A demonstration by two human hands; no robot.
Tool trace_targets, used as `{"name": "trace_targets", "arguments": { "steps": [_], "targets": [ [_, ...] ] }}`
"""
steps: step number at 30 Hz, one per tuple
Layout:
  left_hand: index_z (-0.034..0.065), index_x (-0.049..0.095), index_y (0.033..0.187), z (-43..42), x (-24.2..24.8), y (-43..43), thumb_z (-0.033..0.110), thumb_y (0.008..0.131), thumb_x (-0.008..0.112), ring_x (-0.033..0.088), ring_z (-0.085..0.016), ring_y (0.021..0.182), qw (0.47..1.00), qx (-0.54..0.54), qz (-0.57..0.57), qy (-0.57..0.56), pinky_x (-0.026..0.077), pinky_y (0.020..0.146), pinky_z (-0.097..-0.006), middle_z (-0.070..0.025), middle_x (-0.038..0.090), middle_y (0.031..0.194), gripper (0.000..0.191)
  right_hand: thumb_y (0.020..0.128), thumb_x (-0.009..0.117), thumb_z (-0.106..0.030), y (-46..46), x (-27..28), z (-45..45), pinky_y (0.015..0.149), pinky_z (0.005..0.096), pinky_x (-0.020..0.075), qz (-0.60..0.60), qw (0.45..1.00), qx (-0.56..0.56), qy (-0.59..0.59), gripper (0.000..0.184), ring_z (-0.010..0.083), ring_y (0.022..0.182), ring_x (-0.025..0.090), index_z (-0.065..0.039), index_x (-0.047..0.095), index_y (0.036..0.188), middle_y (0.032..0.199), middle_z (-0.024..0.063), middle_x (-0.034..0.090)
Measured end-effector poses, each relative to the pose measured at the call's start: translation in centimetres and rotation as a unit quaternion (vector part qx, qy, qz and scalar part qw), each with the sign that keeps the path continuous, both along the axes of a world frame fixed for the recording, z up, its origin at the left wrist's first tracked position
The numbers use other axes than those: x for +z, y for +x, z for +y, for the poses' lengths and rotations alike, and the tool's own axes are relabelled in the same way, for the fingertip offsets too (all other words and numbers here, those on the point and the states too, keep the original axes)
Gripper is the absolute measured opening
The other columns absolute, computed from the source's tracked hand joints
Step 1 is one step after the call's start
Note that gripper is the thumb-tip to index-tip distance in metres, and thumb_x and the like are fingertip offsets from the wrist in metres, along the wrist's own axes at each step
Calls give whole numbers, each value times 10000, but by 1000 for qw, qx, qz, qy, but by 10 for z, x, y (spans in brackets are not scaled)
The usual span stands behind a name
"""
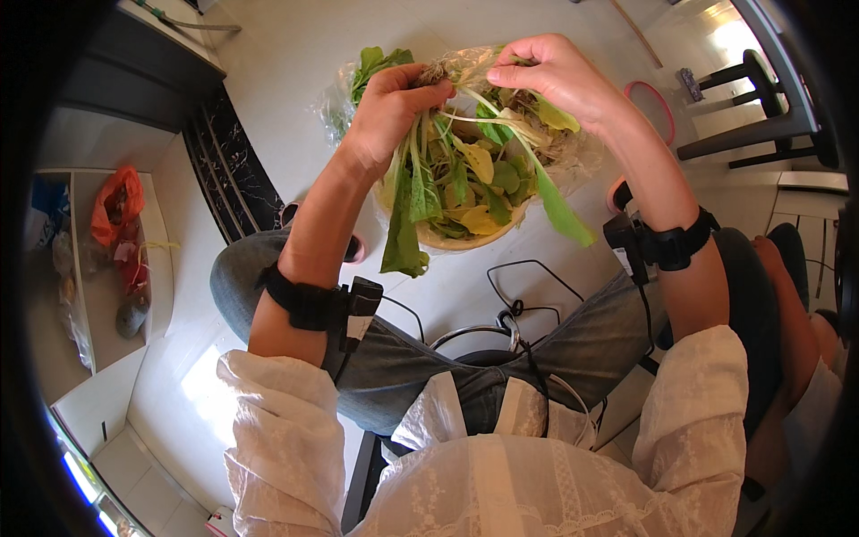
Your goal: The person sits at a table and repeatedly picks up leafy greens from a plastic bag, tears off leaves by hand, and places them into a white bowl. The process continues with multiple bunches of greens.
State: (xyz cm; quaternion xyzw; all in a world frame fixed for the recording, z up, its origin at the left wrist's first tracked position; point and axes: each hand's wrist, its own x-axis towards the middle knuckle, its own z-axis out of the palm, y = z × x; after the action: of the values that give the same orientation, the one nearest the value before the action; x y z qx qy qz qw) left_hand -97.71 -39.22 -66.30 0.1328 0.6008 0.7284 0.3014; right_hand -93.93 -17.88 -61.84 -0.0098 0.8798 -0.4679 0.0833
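Observation:
My left hand (392,114) grips a bunch of leafy greens (411,194) by its stem end. The tangled roots (433,72) stick out above my thumb, and the long leaves hang down. At the upper right my right hand (553,74) is pinched, with a bit of green leaf (523,61) showing between its fingers. Beneath both hands stands a yellow basin (493,236) heaped with green and yellowed leaves (478,162). Behind and beside it is a clear plastic bag (580,158) with more greens and roots, partly hidden by my hands.
On the left, an open white drawer (111,322) holds an orange plastic bag (119,205). Black cables (530,263) lie on the floor before my knees. A dark stool (755,80) and a pink hoop (651,111) are at the upper right. Another person's arm (798,322) is close on my right.

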Motion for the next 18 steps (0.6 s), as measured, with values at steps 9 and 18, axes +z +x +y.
{"name": "trace_targets", "arguments": {
  "steps": [9, 18],
  "targets": [
    [-4, 637, 944, 3, 6, 8, 102, 857, 643, 588, -89, 694, 998, 56, 17, 3, 482, 656, -225, -22, 632, 814, 137, 809, 692, -185, 22, 10, -13, 637, 292, 478, 143, 989, -11, -29, 184, 112, 674, 593, -9, 695, 863, 753, 53, 664],
    [3, 636, 910, 5, 5, 13, 123, 862, 646, 558, -80, 714, 996, 61, 67, -20, 462, 680, -229, -7, 614, 797, 130, 787, 671, -198, 26, -7, -26, 577, 276, 449, 72, 997, -34, 10, 231, 99, 594, 537, 21, 703, 853, 648, 71, 623]
  ]
}}
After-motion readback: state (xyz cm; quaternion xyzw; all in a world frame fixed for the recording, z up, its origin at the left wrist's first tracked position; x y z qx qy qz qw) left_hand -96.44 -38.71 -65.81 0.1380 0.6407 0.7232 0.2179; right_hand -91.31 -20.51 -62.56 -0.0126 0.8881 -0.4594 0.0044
